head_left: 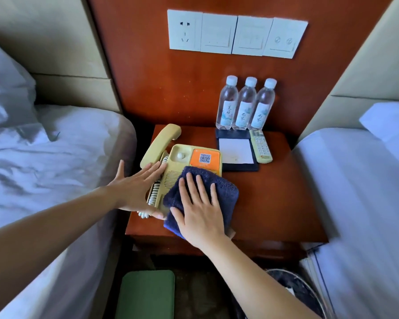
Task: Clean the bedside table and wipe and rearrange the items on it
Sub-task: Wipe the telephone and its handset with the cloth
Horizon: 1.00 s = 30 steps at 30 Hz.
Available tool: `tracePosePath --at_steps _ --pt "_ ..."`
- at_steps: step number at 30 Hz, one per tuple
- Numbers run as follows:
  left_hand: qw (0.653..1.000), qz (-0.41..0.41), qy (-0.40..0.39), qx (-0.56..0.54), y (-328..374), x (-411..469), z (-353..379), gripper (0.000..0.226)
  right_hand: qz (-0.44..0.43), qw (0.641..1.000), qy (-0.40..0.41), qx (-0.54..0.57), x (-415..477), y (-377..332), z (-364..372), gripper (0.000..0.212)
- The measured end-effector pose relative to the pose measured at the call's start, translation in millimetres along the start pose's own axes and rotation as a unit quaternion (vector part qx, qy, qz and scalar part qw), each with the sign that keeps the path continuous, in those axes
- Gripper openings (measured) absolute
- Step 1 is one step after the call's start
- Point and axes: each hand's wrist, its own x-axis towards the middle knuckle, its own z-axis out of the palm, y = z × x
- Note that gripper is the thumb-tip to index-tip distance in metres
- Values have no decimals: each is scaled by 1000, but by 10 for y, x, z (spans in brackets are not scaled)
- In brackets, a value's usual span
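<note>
1. The right hand (200, 210) lies flat with its fingers straight and slightly spread, pressing down on a dark blue cloth (219, 192).
2. The cloth is folded and covers the near right part of the telephone (182, 164), with its near edge hanging down to the table (281, 203).
3. The left hand (134, 186), at 9 o'clock from the right hand, is wide and straight-fingered. Its fingertips lie against the telephone's left side over the coiled cord (154, 192), gripping nothing.
4. The cream telephone sits on the table's 9 o'clock side. Its handset (161, 143) rests along the left edge and an orange card (204, 158) with a square code lies on top.
5. At 1 o'clock from the telephone lies a white notepad (236, 150) in a dark holder, with a remote control (260, 146) just beside it at 3 o'clock.
6. Three water bottles (245, 104) stand upright in a touching row at the table's 12 o'clock edge, against the wooden wall panel.
7. A row of white switch plates (235, 34) is mounted higher on that panel.
8. A bed (55, 146) with white linen flanks the table at 9 o'clock, and a second bed (355, 180) flanks it at 3 o'clock.
</note>
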Motion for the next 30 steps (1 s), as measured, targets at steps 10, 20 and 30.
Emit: tracePosePath --at_steps 10,20,30 --pt "1000 11 5 -14 -38 13 46 139 142 989 -33 2 733 270 -118 70" --pt "1000 7 0 -9 -32 24 36 139 83 994 -69 21 1482 287 -181 51" --pt "1000 -14 -5 -12 -44 24 22 137 15 978 -186 96 1927 371 -318 38"
